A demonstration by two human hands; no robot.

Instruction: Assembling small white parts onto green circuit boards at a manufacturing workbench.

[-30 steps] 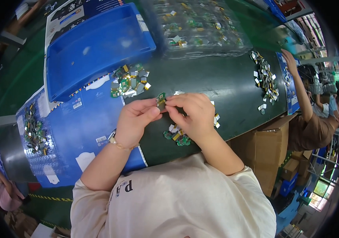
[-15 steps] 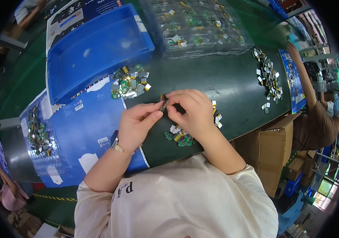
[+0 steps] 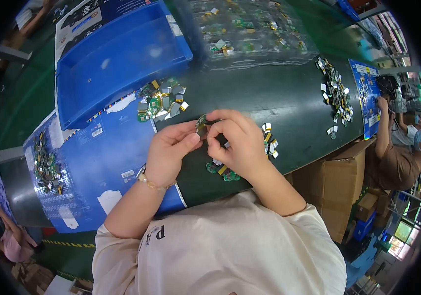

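Note:
A small green circuit board (image 3: 201, 125) with a dark part on it is held tilted above the dark green table, in the middle of the view. My left hand (image 3: 170, 150) pinches it from the left between thumb and fingers. From the right, my right hand (image 3: 240, 142) has curled fingers, with fingertips at the board's upper right edge. Fingers partly cover the board. Beneath and beside my right hand lies a pile of similar boards with silver and yellow parts (image 3: 230, 174), partly hidden. Another pile of boards (image 3: 163, 102) sits just beyond my left hand.
A blue tray (image 3: 117, 64) stands at the back left on blue printed sheets (image 3: 112, 147). Clear plastic trays of boards (image 3: 254, 34) are stacked at the back. More boards lie far right (image 3: 337, 96) and left (image 3: 47, 164). A cardboard box (image 3: 338, 191) stands right; other people work nearby.
The circuit board has turned in my fingers and shows more of its face. My right fingers have shifted slightly. At the right, a co-worker's arm has lowered.

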